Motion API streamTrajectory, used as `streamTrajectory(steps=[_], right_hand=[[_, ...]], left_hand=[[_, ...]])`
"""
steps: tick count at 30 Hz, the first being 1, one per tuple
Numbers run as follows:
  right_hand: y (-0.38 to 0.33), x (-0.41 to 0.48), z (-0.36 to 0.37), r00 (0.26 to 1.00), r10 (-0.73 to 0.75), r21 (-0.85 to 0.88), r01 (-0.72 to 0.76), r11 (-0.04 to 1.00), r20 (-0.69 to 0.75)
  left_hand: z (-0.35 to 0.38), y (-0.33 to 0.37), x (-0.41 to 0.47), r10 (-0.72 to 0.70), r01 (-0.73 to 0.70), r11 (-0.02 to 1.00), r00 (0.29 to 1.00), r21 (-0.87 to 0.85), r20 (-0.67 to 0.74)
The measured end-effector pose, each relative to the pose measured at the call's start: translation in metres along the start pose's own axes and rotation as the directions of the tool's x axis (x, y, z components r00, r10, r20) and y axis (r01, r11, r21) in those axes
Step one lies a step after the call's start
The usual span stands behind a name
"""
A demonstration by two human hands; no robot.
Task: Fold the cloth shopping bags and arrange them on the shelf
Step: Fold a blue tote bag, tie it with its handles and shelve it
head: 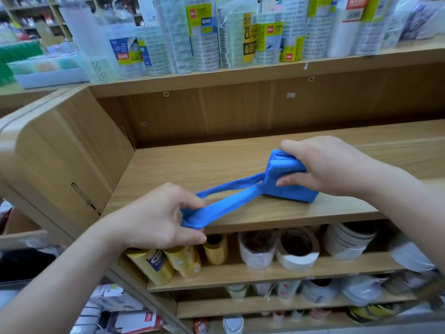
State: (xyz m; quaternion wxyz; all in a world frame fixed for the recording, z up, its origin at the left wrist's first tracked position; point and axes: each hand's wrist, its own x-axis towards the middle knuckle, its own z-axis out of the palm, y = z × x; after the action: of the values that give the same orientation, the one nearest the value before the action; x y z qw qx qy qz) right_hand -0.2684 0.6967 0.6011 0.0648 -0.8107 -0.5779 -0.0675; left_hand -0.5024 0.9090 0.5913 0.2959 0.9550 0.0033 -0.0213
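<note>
A blue cloth shopping bag (284, 186) lies folded into a thick bundle on the wooden shelf (192, 165), right of centre. My right hand (327, 165) grips the bundle from the right, fingers over its top and thumb on its front face. Two blue handle straps (231, 196) stretch from the bundle toward the lower left, across the shelf's front edge. My left hand (156, 218) pinches the bunched ends of the straps just in front of that edge, pulling them taut.
Packs of clear tape rolls (204, 34) fill the shelf above. Below the front edge stand yellow tape rolls (168, 261) and white tape rolls (296, 251). A wooden side panel (65, 153) closes the shelf on the left.
</note>
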Motion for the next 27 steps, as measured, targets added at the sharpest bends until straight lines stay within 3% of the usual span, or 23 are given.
streamTrajectory(steps=[3, 7, 9, 11, 13, 16, 19, 21, 23, 25, 27], right_hand=[[0.003, 0.004, -0.004, 0.998, 0.052, 0.064, -0.054, 0.996, 0.023], [-0.01, 0.003, -0.008, 1.0, 0.027, 0.237, -0.026, 0.971, 0.0], [-0.02, 0.0, -0.007, 0.999, -0.038, 0.178, 0.041, 0.983, -0.022], [-0.023, -0.004, -0.009, 0.99, -0.113, 0.063, 0.118, 0.991, -0.086], [-0.028, -0.01, -0.014, 0.973, -0.178, -0.07, 0.169, 0.983, -0.145], [-0.042, -0.01, -0.014, 0.978, -0.205, -0.199, 0.195, 0.96, -0.031], [-0.05, -0.001, -0.018, 0.987, -0.154, -0.172, 0.159, 0.972, 0.046], [-0.048, 0.002, -0.023, 0.985, -0.163, -0.127, 0.168, 0.978, 0.051], [-0.041, 0.004, -0.025, 0.982, -0.153, -0.003, 0.154, 0.988, 0.107], [-0.033, 0.006, -0.024, 0.972, -0.146, 0.203, 0.108, 0.973, 0.182], [-0.027, 0.007, -0.024, 0.962, -0.155, 0.365, 0.064, 0.929, 0.225]], left_hand=[[-0.01, 0.005, -0.005, 0.111, -0.129, 0.933, 0.991, -0.336, -0.07], [-0.005, 0.016, 0.008, 0.208, -0.349, 0.69, 0.935, -0.634, -0.289], [-0.005, 0.019, 0.016, 0.224, -0.42, 0.507, 0.907, -0.752, -0.356], [-0.011, 0.017, 0.021, 0.203, -0.397, 0.323, 0.916, -0.859, -0.347], [-0.017, 0.016, 0.024, 0.18, -0.343, 0.216, 0.934, -0.914, -0.308], [-0.017, 0.026, 0.033, 0.259, -0.28, 0.224, 0.941, -0.934, -0.22], [-0.012, 0.042, 0.043, 0.311, -0.322, 0.275, 0.921, -0.906, -0.233], [-0.011, 0.04, 0.045, 0.184, -0.349, 0.148, 0.929, -0.925, -0.321], [-0.009, 0.031, 0.042, -0.035, -0.376, 0.044, 0.925, -0.925, -0.378], [-0.004, 0.022, 0.039, -0.225, -0.357, 0.075, 0.904, -0.931, -0.364], [0.002, 0.012, 0.038, -0.347, -0.29, 0.194, 0.873, -0.937, -0.342]])
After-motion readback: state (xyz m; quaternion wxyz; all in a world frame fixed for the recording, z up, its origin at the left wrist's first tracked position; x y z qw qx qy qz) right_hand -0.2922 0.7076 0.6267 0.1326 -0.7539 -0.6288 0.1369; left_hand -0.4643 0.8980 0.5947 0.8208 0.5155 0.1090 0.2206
